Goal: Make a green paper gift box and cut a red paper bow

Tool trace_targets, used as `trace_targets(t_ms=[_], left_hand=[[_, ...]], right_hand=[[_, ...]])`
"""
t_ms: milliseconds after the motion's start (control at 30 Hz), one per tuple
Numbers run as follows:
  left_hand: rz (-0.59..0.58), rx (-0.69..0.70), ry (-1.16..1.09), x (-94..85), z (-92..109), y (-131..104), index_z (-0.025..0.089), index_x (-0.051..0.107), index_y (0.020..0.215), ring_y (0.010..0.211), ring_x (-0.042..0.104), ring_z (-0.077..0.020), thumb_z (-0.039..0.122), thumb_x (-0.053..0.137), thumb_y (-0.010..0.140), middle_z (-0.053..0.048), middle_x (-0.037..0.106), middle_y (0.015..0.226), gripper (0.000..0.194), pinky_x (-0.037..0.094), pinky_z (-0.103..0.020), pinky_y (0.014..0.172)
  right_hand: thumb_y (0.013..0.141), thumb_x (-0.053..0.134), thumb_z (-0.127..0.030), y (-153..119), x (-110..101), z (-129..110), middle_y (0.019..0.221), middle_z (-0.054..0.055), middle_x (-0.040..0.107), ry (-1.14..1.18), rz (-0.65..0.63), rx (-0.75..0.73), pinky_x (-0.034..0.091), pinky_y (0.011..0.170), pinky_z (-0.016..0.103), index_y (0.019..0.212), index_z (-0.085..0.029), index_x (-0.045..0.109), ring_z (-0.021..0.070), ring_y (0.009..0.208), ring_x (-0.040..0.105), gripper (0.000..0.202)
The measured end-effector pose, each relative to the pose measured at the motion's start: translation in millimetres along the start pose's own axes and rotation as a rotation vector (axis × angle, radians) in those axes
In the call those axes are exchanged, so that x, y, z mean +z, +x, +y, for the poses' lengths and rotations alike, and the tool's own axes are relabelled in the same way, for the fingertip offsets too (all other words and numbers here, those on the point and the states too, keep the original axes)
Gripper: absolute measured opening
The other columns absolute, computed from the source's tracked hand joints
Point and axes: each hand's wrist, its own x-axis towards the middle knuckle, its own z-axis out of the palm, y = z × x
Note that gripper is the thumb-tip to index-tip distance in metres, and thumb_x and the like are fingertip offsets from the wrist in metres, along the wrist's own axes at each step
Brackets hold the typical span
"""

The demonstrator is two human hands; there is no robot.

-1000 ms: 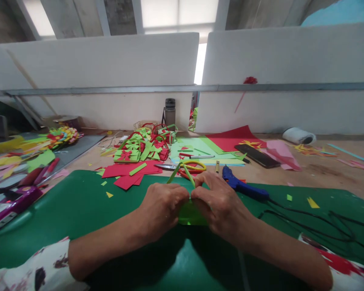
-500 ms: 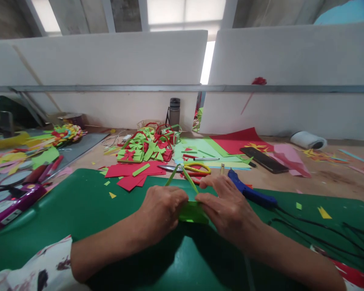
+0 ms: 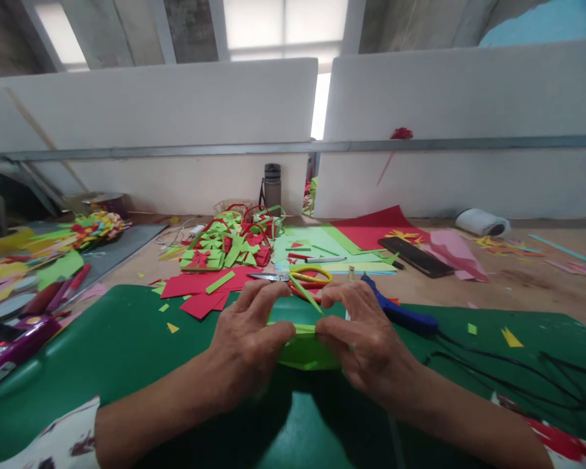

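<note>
Two bare hands pinch a bright green folded-paper piece low in the centre

The bright green folded-paper piece [image 3: 307, 357] sits between the hands in the lower centre of the frame, in front of the viewer and over a dark green smooth mat [image 3: 170, 355]. The left hand [image 3: 251, 342] grips its left end narrowly, thumb along the upper edge; the fingers' contact behind is hidden. The right hand [image 3: 366, 335] pinches the upper right corner between thumb and forefinger. Holding both ends probably keeps the light paper taut and its fold in shape. A thin green paper strip [image 3: 306, 293] slants up from near the right fingertips; whether it is fixed to the piece cannot be told.

Just beyond, at the centre, lie scissors with yellow and red handles [image 3: 317, 278], and right of centre a blue glue gun [image 3: 405, 314] with a black cable [image 3: 508, 370], seemingly kept within easy reach. Flat red paper rectangles [image 3: 190, 284] and a heap of green and red paper pieces [image 3: 229, 244] lie left of centre, perhaps set back to leave working room.
</note>
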Motion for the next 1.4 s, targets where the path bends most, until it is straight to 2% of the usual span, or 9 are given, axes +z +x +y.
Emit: trace_targets(t_ms=[67, 167, 233, 300, 367, 567, 733, 1100, 1400], left_hand=[[0.059, -0.054, -0.045, -1.0, -4, 1, 0.019, 0.06, 0.09, 0.11, 0.045, -0.0273, 0.013, 0.059, 0.078, -0.012, 0.049, 0.119, 0.014, 0.043, -0.044, 0.087], [0.101, -0.275, -0.139, -1.5, -10, 1, 0.016, 0.055, 0.107, 0.104, 0.053, -0.0245, 0.023, 0.069, 0.073, -0.014, 0.057, 0.112, 0.038, 0.046, -0.041, 0.087], [0.078, -0.392, -0.218, -0.5, -12, 1, 0.015, 0.059, 0.1, 0.094, 0.059, -0.0221, 0.025, 0.072, 0.07, -0.011, 0.064, 0.101, 0.035, 0.05, -0.036, 0.08], [0.057, -0.431, -0.308, 1.6, -13, 0, 0.015, 0.064, 0.086, 0.084, 0.064, -0.0196, 0.023, 0.071, 0.071, -0.008, 0.068, 0.089, 0.018, 0.052, -0.032, 0.074], [0.053, -0.431, -0.389, 3.8, -13, 0, 0.015, 0.066, 0.075, 0.076, 0.065, -0.0176, 0.021, 0.067, 0.075, -0.006, 0.07, 0.079, 0.006, 0.052, -0.029, 0.07], [0.031, -0.452, -0.535, 4.5, -6, 1, 0.017, 0.067, 0.069, 0.07, 0.064, -0.0157, 0.02, 0.061, 0.078, -0.004, 0.069, 0.071, 0.011, 0.051, -0.027, 0.066], [-0.004, -0.385, -0.582, 4.6, 3, 5, 0.014, 0.067, 0.07, 0.07, 0.063, -0.0147, 0.015, 0.062, 0.077, -0.005, 0.068, 0.073, 0.009, 0.05, -0.026, 0.064], [-0.032, -0.282, -0.615, 2.8, 12, 5, 0.013, 0.064, 0.074, 0.072, 0.058, -0.0112, 0.007, 0.053, 0.081, -0.005, 0.064, 0.08, 0.015, 0.047, -0.021, 0.065], [-0.059, -0.404, -0.659, -3.0, 2, -2, 0.016, 0.065, 0.072, 0.075, 0.06, -0.012, 0.009, 0.052, 0.081, -0.004, 0.063, 0.089, 0.017, 0.048, -0.023, 0.066]], right_hand=[[0.078, 0.049, -0.002, 2, -3, 4, 0.094, 0.008, 0.05, 0.029, -0.006, 0.042, 0.039, 0.08, 0.042, 0.07, -0.015, 0.061, 0.0239, 0.093, 0.048, 0.02], [0.081, 0.049, -0.005, 4, -6, 10, 0.094, 0.006, 0.049, 0.09, -0.008, 0.129, 0.039, 0.079, 0.04, 0.072, -0.018, 0.061, 0.0221, 0.092, 0.049, 0.02], [0.083, 0.05, -0.007, 4, -7, 13, 0.092, 0.005, 0.048, 0.113, -0.009, 0.182, 0.039, 0.079, 0.04, 0.072, -0.019, 0.06, 0.0212, 0.091, 0.049, 0.019], [0.083, 0.05, -0.008, 3, -6, 15, 0.091, 0.004, 0.048, 0.117, -0.012, 0.204, 0.038, 0.079, 0.04, 0.071, -0.019, 0.059, 0.0208, 0.09, 0.048, 0.018], [0.083, 0.051, -0.008, 3, -6, 17, 0.091, 0.004, 0.049, 0.111, -0.019, 0.206, 0.037, 0.079, 0.04, 0.071, -0.019, 0.058, 0.0206, 0.089, 0.048, 0.018], [0.082, 0.054, -0.01, 7, -4, 13, 0.09, 0.005, 0.052, 0.019, 0.007, 0.152, 0.036, 0.081, 0.041, 0.073, -0.02, 0.063, 0.0219, 0.09, 0.049, 0.016], [0.082, 0.055, -0.01, 10, 2, 1, 0.095, 0.005, 0.054, -0.047, 0.035, 0.069, 0.027, 0.091, 0.052, 0.071, -0.02, 0.065, 0.0247, 0.099, 0.05, 0.018], [0.086, 0.051, -0.014, 10, -4, -11, 0.094, 0.005, 0.053, -0.075, -0.022, 0.035, 0.013, 0.095, 0.059, 0.066, -0.021, 0.064, 0.0259, 0.105, 0.047, 0.025], [0.082, 0.049, -0.009, 9, -14, -7, 0.098, 0.004, 0.051, -0.017, -0.11, 0.093, 0.012, 0.098, 0.06, 0.066, -0.02, 0.061, 0.025, 0.108, 0.046, 0.023]])
